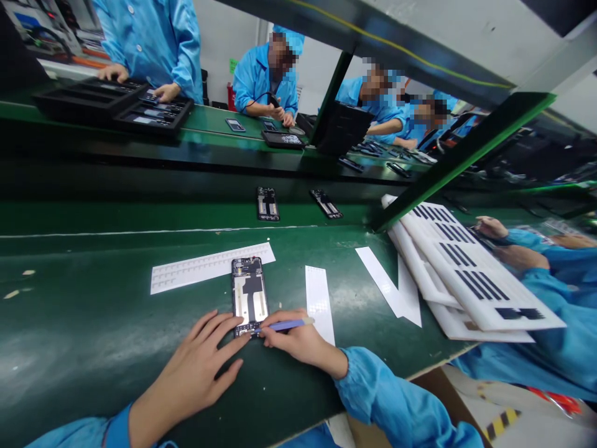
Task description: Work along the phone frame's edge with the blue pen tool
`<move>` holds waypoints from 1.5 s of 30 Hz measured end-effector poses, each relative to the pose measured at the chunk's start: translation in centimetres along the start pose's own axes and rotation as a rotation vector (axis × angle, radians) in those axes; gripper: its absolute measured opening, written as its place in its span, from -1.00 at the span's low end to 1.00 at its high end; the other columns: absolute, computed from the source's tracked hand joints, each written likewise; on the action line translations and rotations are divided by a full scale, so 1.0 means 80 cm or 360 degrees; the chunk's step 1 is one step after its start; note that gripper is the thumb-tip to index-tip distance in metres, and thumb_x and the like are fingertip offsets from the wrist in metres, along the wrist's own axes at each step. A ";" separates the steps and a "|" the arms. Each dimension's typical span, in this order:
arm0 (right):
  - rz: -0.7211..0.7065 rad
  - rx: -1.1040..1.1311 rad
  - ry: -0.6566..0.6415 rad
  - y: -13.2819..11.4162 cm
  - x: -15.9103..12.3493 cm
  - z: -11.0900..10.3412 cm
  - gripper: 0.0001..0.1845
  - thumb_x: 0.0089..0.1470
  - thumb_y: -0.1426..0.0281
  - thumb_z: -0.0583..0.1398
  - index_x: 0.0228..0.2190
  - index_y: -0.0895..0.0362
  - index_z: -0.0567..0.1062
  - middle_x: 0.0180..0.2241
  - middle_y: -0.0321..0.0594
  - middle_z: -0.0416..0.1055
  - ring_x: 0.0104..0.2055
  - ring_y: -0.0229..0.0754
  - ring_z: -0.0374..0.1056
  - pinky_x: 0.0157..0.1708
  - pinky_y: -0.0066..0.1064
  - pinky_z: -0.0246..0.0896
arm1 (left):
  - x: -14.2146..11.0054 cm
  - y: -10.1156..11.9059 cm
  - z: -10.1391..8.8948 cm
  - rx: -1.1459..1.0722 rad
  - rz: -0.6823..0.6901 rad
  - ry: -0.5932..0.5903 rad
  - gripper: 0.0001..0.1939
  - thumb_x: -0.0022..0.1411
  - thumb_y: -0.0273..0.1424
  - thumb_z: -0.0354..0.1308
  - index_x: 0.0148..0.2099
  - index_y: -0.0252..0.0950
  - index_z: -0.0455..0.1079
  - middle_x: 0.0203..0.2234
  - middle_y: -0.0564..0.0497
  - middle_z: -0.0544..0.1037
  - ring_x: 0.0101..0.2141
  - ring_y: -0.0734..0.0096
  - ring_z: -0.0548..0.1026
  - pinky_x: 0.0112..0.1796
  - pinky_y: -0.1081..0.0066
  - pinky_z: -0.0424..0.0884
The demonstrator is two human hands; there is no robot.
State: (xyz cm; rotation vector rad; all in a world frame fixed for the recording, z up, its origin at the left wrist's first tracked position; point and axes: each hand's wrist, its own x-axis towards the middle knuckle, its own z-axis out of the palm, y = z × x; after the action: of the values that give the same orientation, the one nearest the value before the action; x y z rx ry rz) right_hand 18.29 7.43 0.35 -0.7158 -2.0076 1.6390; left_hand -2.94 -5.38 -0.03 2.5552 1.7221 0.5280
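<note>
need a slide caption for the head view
Over a green workbench, the right hand holds a slim purple tool at the near end of an opened black phone, beside the left hand.

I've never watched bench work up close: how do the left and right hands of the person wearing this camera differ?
The left hand is spread with fingers stretched out; the right hand is curled. The left hand holds no tool, while the right hand grips a purple pen-like tool. Both are bare, at the opened phone's near end.
</note>
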 end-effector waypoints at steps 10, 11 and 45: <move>0.0155 0.0184 0.0069 0.009 -0.002 0.004 -0.74 0.09 0.19 0.29 -0.35 0.15 0.60 -0.54 -0.23 0.51 -0.52 -0.18 0.46 -0.48 -0.45 0.41 | 0.001 0.004 -0.001 -0.0014 -0.0026 0.0059 -0.61 0.28 -0.36 0.09 0.16 -0.09 0.35 0.10 -0.04 0.37 0.11 0.16 0.33 0.17 0.03 0.25; 0.0189 0.0231 0.0072 0.013 -0.003 0.004 -0.73 0.08 0.19 0.30 -0.35 0.16 0.60 -0.53 -0.22 0.51 -0.52 -0.18 0.47 -0.49 -0.46 0.42 | 0.001 0.004 -0.001 -0.0011 -0.0020 0.0062 -0.61 0.29 -0.36 0.09 0.16 -0.10 0.35 0.10 -0.04 0.38 0.11 0.16 0.33 0.16 0.02 0.25; -0.0008 -0.0057 0.0121 0.011 -0.004 0.003 -0.90 0.06 0.37 0.28 -0.38 0.14 0.60 -0.48 -0.23 0.51 -0.50 -0.20 0.43 -0.50 -0.47 0.35 | 0.001 0.004 0.001 0.0015 -0.0015 0.0054 -0.61 0.29 -0.38 0.09 0.16 -0.12 0.34 0.09 -0.05 0.36 0.12 0.18 0.30 0.18 0.00 0.22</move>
State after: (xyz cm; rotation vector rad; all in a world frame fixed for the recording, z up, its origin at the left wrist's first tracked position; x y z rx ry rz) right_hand 18.46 7.20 -0.58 -0.7740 -1.9881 1.5530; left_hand -2.57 -5.44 -0.02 2.5578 1.7500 0.5676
